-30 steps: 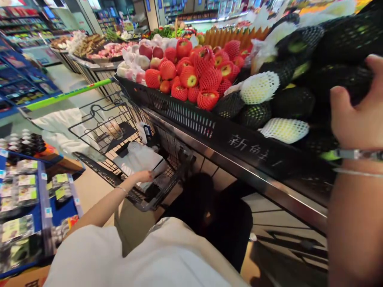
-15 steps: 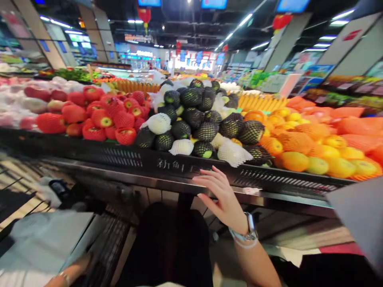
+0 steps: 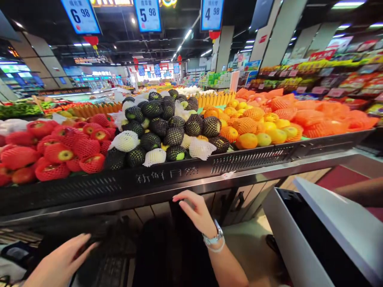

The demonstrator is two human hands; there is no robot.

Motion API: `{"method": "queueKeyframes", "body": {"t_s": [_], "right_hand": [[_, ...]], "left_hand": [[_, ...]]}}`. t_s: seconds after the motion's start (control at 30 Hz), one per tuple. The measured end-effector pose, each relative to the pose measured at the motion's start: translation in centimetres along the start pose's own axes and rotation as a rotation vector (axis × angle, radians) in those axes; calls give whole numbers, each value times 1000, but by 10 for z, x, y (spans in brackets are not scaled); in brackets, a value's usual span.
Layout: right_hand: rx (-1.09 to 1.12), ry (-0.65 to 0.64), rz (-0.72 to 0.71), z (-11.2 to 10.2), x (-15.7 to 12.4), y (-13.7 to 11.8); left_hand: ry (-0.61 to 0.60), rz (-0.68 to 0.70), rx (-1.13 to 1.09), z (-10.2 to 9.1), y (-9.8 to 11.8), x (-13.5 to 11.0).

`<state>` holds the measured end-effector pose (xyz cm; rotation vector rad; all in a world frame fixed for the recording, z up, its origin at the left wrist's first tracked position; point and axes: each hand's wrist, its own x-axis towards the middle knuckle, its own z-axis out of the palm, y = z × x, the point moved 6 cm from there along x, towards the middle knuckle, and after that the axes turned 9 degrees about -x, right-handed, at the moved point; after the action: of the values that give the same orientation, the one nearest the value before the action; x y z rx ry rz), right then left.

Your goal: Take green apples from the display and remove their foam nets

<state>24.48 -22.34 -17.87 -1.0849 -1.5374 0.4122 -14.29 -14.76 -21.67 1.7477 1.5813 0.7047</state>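
Observation:
My right hand (image 3: 194, 211), with a silver watch and a pale band at the wrist, hovers in front of the display's metal edge (image 3: 191, 186). Its fingers are curved, the thumb stands apart, and nothing is in it. At lower left my left hand (image 3: 64, 255) reaches in with thumb and fingers apart, also holding nothing, over something dark and blurred. Above the edge, a black slotted rail (image 3: 167, 171) fronts a heap of green fruit in black foam nets (image 3: 158, 126). Some pieces wear white nets (image 3: 202, 148).
Red apples (image 3: 61, 153) fill the display's left side; oranges (image 3: 247, 140) in orange nets fill its right. A grey box (image 3: 299, 239) with a tilted lid (image 3: 344, 227) stands at lower right, beside another person's arm (image 3: 362, 191). A small paper scrap (image 3: 228, 175) lies on the edge.
The view has swung right, so the fruit sits further left. My right hand has lowered away from the rail. My left hand now shows its fingers, apart. The grey box shows more fully.

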Motion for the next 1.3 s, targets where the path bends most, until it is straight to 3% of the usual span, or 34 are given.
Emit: {"method": "queueKeyframes", "body": {"t_s": [0.03,0.13,0.23,0.4,0.57,0.63,0.73,0.77,0.83,0.93,1.0,1.17,1.23,1.3], "right_hand": [[32,-30,-23,10,-4,-4],[86,-53,-124,29,-14,-14],[65,-22,-96,32,-23,-10],[5,65,91,12,-38,15],[-17,205,217,-11,-50,34],[-15,257,257,-19,-53,42],[-62,230,270,-27,-55,49],[-86,198,261,-28,-55,50],[-128,129,227,-30,-54,49],[-167,61,183,-29,-52,46],[-188,42,173,-27,-51,45],[-284,28,168,-31,-46,50],[-320,90,98,-50,-29,48],[-365,232,-3,-82,2,42]], "left_hand": [[63,17,-10,5,20,2],[-235,125,-223,64,93,3],[-329,216,-457,118,145,6],[-317,143,-658,174,156,16],[-537,302,-621,215,167,15],[-448,372,-573,219,166,18],[-125,576,-597,200,167,17],[-73,663,-596,193,170,14],[-138,775,-494,191,178,7],[-341,705,-211,203,184,6],[-343,628,-120,210,183,9],[-175,675,-218,213,164,5],[-68,654,-299,208,145,1],[15,534,-356,205,117,0]]}}
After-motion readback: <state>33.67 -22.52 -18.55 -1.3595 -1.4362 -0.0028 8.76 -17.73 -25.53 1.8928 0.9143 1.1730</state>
